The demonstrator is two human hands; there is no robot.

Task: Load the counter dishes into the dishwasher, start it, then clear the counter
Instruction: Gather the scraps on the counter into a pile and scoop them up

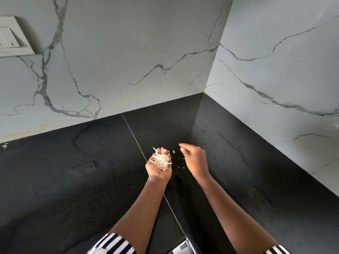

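My left hand (156, 168) is palm up and cupped over the black counter (82, 180), holding a heap of white food scraps (162, 161). Just to its right, my right hand (193, 158) hovers palm down with the fingers curled loosely and the fingertips pointing left; I see nothing held in it. A few tiny white crumbs (178, 162) lie on the counter between and just beyond the two hands. No dishes or dishwasher are in view.
The counter runs into a corner of white marble walls (203, 92). A white switch plate (12, 37) is fixed on the left wall. A few white bits (4, 146) lie at the counter's far left edge. A seam line (134, 136) crosses the counter.
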